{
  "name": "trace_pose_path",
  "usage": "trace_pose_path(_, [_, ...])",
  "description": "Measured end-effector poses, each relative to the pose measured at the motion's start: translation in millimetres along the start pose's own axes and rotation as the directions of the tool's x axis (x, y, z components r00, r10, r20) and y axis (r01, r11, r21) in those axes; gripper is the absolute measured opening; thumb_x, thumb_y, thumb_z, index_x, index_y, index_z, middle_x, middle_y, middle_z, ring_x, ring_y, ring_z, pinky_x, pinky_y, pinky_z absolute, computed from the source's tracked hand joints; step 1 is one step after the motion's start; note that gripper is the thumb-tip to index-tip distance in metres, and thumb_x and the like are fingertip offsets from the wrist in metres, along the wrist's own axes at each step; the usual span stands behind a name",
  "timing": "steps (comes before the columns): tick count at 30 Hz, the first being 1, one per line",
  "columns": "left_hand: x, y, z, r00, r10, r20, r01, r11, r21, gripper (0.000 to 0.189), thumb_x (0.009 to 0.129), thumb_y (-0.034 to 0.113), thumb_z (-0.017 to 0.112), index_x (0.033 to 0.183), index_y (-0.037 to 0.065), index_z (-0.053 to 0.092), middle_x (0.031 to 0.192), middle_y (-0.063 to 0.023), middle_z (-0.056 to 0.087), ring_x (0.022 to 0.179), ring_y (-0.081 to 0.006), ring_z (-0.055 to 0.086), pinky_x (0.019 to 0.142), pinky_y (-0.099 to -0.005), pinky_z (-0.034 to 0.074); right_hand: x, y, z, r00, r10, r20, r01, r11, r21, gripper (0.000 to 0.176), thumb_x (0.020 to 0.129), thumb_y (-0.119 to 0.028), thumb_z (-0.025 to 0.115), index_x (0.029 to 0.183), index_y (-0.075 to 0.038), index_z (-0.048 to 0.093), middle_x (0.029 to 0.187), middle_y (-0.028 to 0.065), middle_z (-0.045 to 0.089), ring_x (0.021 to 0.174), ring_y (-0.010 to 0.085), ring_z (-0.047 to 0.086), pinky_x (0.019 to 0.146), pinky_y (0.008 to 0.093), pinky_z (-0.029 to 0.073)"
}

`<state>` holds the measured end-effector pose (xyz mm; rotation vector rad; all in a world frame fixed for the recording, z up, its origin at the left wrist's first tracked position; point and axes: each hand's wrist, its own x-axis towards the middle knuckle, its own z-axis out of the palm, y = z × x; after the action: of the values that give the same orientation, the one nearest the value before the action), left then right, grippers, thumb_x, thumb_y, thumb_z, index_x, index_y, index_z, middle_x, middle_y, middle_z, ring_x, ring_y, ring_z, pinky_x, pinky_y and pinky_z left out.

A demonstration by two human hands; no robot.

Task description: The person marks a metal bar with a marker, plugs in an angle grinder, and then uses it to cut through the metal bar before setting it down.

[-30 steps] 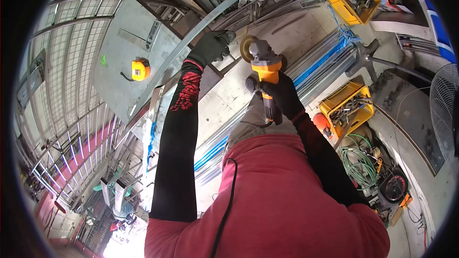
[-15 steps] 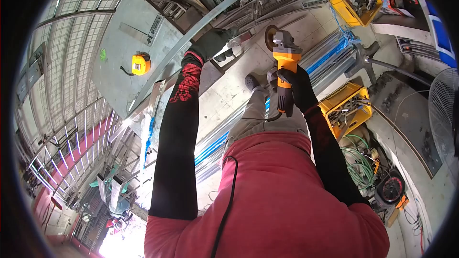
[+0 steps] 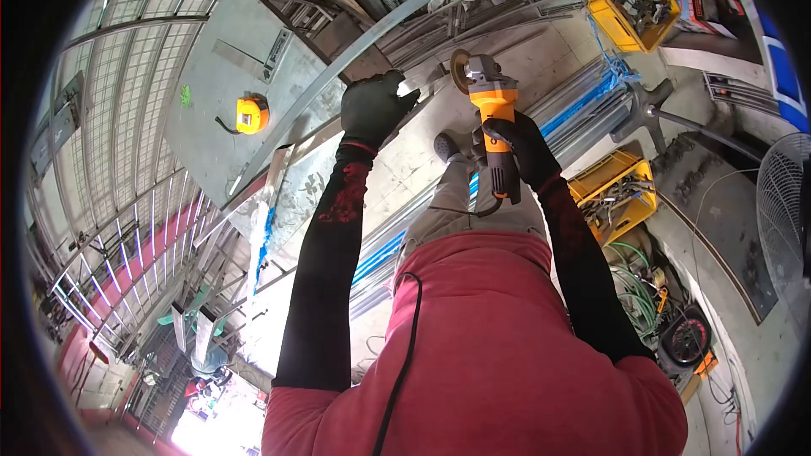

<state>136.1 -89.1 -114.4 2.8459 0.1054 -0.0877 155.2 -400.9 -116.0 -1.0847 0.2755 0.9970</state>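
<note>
My right hand (image 3: 519, 150), in a black glove, is wrapped round the orange and black body of an angle grinder (image 3: 494, 100). The grinder's disc (image 3: 459, 71) points up and left, close to the far end of a short flat metal piece (image 3: 422, 82). My gloved left hand (image 3: 372, 108) has its fingers round the near end of that piece, beside a long curved metal bar (image 3: 359, 44). The palm side of this hand is hidden. A yellow tape measure (image 3: 252, 113) lies on the grey metal table (image 3: 203, 148) to the left.
Long metal tubes (image 3: 574, 110) with blue wrapping lie on the floor. At the right are two yellow crates (image 3: 610, 13) of parts, a green hose (image 3: 634, 287) and a fan (image 3: 784, 194). Metal grilles stand at the left. Bright light and a person (image 3: 196, 387) show at the lower left.
My left hand has moved a little right and down, turning its back to view. The grinder has shifted slightly left, still in my right hand.
</note>
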Motion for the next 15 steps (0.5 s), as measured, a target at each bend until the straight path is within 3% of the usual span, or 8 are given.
trace_pose_path(15, [2,-3,4,1.000,0.016,-0.021,-0.016,1.000,-0.015,0.041,0.087,0.051,0.083,0.107,0.016,0.078,0.080,-0.0102,0.076,0.074,-0.0324,0.076,0.068,-0.0477,0.058,-5,5,11,0.995,-0.090,0.035,0.095,0.977,-0.190,0.030,0.102,-0.020,0.071,0.125,-0.001,0.066,0.101,0.0086,0.074,0.091,0.0193,0.076,0.081,0.0370,0.065])
